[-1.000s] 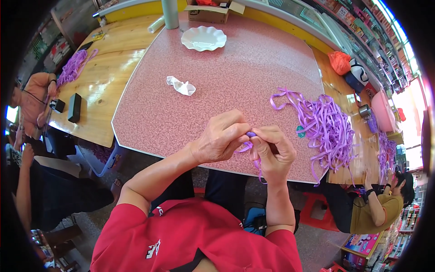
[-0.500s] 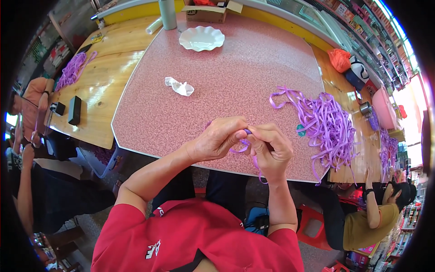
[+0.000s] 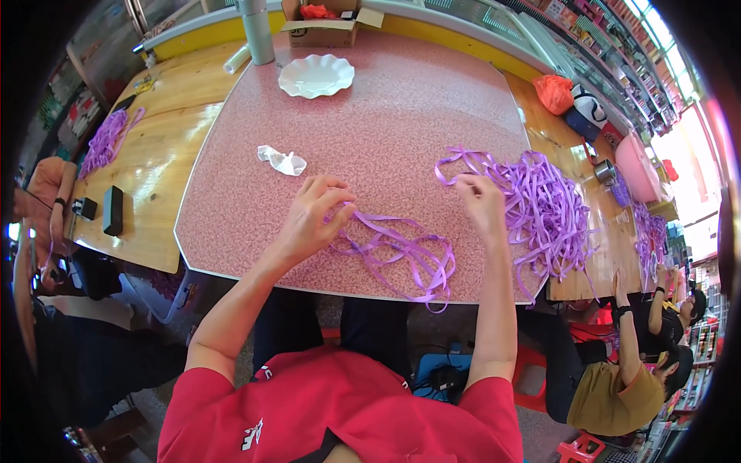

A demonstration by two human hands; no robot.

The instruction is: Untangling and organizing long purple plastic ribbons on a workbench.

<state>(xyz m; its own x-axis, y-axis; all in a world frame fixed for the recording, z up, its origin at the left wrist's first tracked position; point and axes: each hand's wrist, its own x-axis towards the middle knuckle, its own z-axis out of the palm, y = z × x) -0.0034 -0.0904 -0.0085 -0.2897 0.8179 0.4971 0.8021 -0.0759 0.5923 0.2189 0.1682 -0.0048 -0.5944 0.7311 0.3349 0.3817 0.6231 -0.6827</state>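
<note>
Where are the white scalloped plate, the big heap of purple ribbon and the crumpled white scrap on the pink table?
white scalloped plate (image 3: 316, 76), head view, on its middle.
heap of purple ribbon (image 3: 548, 204), head view, on the thick of the pile.
crumpled white scrap (image 3: 282, 160), head view, on its centre.

- I see a loose bundle of purple ribbon strips (image 3: 401, 251), thin, flat and glossy, lying in slack loops on the pink speckled tabletop between my two hands; one end is pinched in my left hand (image 3: 312, 220), and the loops trail toward the near table edge.
- I see a larger tangled pile of purple ribbon (image 3: 544, 208) heaped just beside my right hand (image 3: 482, 204), on its outer side, its strands spilling over the table edge.
</note>
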